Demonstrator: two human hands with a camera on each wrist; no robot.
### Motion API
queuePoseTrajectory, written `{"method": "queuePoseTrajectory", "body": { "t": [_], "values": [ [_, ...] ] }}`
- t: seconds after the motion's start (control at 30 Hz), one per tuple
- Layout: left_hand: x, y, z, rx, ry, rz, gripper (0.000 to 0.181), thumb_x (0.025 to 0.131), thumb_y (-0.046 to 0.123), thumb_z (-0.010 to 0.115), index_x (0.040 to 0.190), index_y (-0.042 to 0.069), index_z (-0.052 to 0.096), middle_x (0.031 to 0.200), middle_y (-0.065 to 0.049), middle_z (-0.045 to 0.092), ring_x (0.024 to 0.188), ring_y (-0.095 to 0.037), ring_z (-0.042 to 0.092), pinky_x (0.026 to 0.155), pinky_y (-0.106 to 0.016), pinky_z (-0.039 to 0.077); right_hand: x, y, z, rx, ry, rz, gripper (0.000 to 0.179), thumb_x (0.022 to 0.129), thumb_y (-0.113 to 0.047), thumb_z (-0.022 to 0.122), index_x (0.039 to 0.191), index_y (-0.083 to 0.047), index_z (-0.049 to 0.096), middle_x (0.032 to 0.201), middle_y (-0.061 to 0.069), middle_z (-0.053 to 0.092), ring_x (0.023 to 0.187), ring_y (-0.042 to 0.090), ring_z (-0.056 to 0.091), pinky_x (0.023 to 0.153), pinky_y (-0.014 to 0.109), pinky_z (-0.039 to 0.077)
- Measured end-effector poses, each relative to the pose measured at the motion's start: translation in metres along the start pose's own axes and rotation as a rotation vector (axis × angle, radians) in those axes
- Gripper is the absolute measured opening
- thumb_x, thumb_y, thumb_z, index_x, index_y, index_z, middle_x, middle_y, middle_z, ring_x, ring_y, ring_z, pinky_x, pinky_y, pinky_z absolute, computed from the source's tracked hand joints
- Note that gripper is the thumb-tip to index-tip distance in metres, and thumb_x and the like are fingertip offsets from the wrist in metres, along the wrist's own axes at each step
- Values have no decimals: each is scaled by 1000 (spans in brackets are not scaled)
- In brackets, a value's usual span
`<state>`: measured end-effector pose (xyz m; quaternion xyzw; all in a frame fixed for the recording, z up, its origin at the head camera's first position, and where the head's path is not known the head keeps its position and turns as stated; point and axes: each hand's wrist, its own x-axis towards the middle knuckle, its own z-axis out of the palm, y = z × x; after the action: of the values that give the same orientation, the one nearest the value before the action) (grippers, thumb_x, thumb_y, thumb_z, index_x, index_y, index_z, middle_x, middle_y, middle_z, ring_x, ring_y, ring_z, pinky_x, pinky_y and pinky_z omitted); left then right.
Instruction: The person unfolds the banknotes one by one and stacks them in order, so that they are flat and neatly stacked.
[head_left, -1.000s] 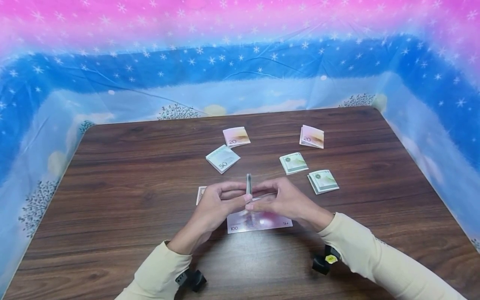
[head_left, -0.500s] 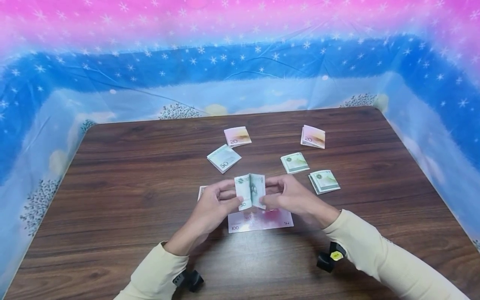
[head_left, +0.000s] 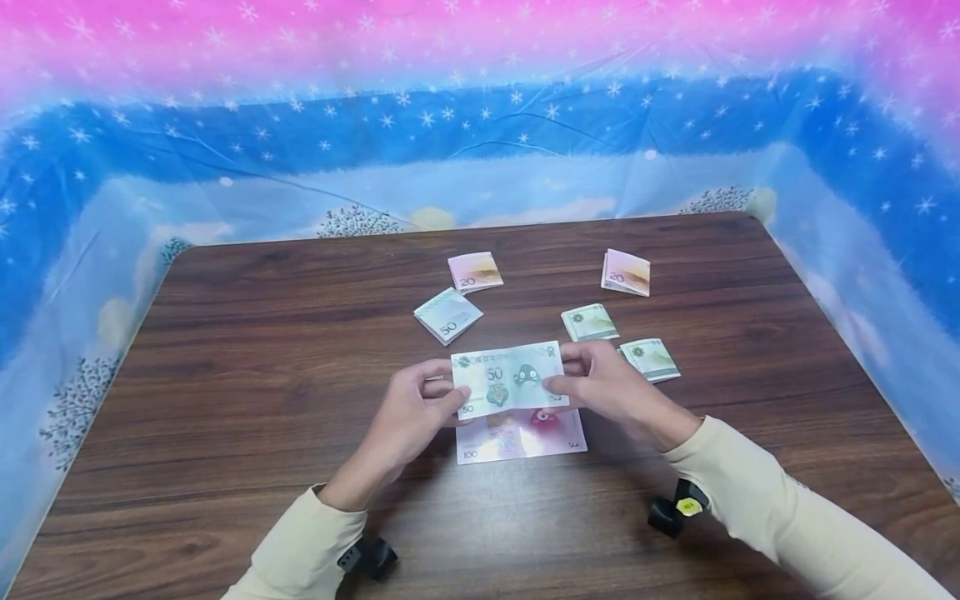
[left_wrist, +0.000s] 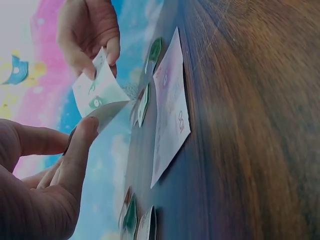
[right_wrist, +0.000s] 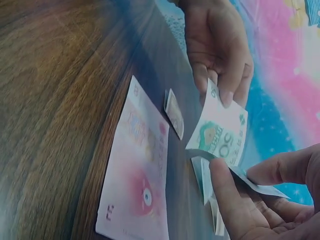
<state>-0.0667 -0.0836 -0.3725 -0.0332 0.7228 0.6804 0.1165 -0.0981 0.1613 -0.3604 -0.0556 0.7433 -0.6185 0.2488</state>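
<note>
A green 50 banknote (head_left: pixel 510 382), unfolded with a crease across its middle, is stretched between both hands above the table. My left hand (head_left: pixel 415 417) pinches its left end between thumb and fingers, while the right hand (head_left: pixel 618 392) pinches the opposite end. Below it, a flat pink 100 banknote (head_left: pixel 521 448) lies on the table, its far part covered by the green note in the head view. Both wrist views show the green note bent at the crease, apart from the pink one (right_wrist: pixel 137 175).
Several folded notes lie on the brown wooden table (head_left: pixel 247 350): a pink 20 (head_left: pixel 475 272) touching a green 50 (head_left: pixel 447 315), another pink 20 (head_left: pixel 626 272), and two green ones (head_left: pixel 589 322). A folded note (right_wrist: pixel 174 115) lies near the left hand. Patterned cloth (head_left: pixel 480 125) encloses the table's far sides.
The green banknote has gone from folded and edge-on, through half open, to spread out nearly flat. My hands have moved apart with its ends. The pink 100 note stays in place.
</note>
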Motion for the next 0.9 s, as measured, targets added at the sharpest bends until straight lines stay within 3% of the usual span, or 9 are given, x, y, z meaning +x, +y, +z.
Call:
{"method": "queuePoseTrajectory", "body": {
  "t": [0.23,0.47,0.9],
  "values": [
    [1,-2,-5,-22,0,-19,31,92,-10,61,123,-12,61,105,-26,71,87,-21,71,74,-34,62,0,3,-7,-47,30,23,30,95,1,63,123,12,61,111,22,72,93,22,72,84,36,60],
    [3,-5,-8,-27,-5,-51,31,92,-10,61,124,-11,61,106,-25,70,84,-19,71,75,-34,62,1,6,-10,-6,26,26,33,97,4,61,127,15,56,113,26,70,96,26,72,83,39,60],
    [7,-7,-10,-90,-28,-94,29,92,-14,60,121,-13,61,104,-24,70,86,-21,71,77,-35,62,1,15,-17,99,-8,2,11,97,8,59,106,12,58,94,15,71,90,20,71,86,48,59]
  ]
}}
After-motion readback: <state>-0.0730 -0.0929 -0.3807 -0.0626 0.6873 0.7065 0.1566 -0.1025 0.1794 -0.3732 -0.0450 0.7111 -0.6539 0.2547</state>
